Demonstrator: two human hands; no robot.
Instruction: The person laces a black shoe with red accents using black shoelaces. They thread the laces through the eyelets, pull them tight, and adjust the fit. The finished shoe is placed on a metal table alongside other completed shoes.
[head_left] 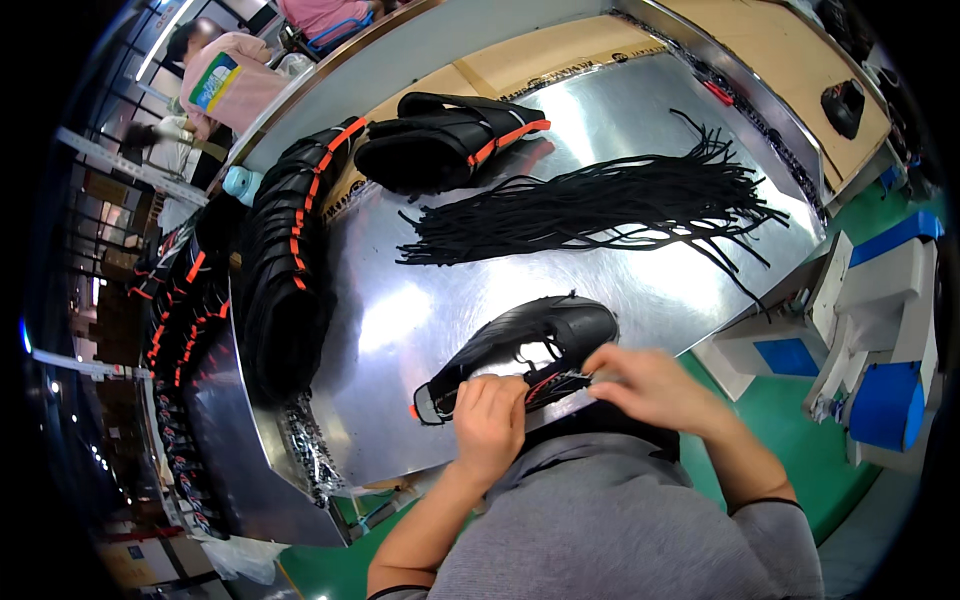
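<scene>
A black shoe upper (580,322) with reddish trim lies at the table's near edge, its grey-lined heel pointing left. Curled fingers of my left hand (490,425) grip its near side, close to the heel. My right hand (655,388) is closed in a pinch at the near side, by the eyelet area; what sits between thumb and fingers is too small to name. Beyond the upper lies a thick bundle of black laces (590,208), with loose ends spread to the right.
A curved row of nested black uppers with orange strips (290,240) lines the table's left side. More uppers (440,145) are stacked at the back. A raised metal rim bounds the metal table (390,400). White-and-blue equipment (880,350) stands at right. People (225,75) sit beyond.
</scene>
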